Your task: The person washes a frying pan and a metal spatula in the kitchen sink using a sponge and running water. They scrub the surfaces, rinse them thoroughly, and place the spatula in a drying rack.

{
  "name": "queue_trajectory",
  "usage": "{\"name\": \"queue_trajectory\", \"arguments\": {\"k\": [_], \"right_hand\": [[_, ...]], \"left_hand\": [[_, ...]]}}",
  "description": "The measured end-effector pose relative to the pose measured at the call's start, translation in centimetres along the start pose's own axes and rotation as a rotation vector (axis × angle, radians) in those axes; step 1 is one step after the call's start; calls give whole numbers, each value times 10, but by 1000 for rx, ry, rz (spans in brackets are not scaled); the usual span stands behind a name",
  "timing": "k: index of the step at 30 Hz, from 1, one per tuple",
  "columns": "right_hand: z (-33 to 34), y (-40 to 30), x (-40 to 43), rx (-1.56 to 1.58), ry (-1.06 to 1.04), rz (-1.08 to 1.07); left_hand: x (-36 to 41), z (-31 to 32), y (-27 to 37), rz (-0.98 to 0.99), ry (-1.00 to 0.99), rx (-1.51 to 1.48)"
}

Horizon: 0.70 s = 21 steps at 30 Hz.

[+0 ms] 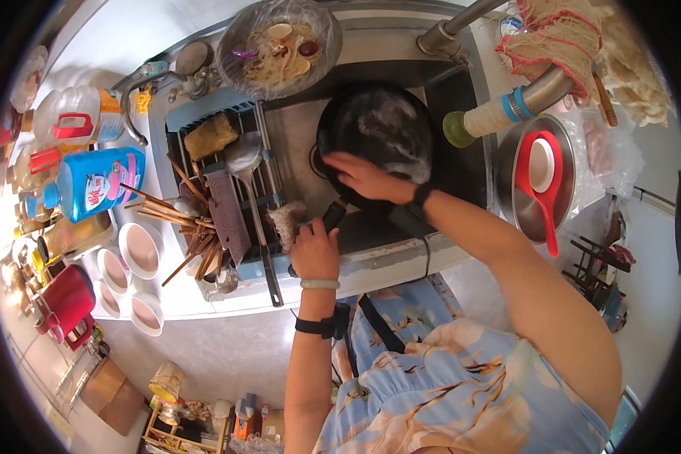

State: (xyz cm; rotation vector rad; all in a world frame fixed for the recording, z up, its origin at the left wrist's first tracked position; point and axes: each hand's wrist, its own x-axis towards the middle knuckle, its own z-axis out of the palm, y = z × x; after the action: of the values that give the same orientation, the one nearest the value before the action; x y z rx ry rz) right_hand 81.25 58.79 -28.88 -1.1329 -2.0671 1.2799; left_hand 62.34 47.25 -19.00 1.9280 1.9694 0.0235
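A black wok (383, 130) with white suds inside sits in the stainless steel sink (301, 122). My left hand (315, 252) is closed around the wok's black handle (335, 214), at the sink's front edge. Over the near left rim of the wok lies my right hand (369, 177), fingers stretched towards the left; whether anything is under the palm is hidden. A mesh scrubber (285, 224) rests just left of the handle. The faucet's wrapped spout (476, 122) with a green tip reaches over the sink's right part.
On the left, a blue rack (190, 116) holds a sponge, a metal spatula (253, 198) and chopsticks (204, 238). A bag-lined bowl of food scraps (281, 54) stands behind the sink. White bowls (141, 249) sit left; a steel basin (511, 176) with a red strainer sits right.
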Motion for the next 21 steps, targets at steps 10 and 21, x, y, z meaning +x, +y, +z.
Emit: {"name": "queue_trajectory", "arguments": {"k": [10,21], "right_hand": [[-53,84,61,-675,440,524],[-49,91,-12,-935,25,113]], "left_hand": [[-2,-2,0,34,31,13],[-3,0,-3,36,30,-18]]}}
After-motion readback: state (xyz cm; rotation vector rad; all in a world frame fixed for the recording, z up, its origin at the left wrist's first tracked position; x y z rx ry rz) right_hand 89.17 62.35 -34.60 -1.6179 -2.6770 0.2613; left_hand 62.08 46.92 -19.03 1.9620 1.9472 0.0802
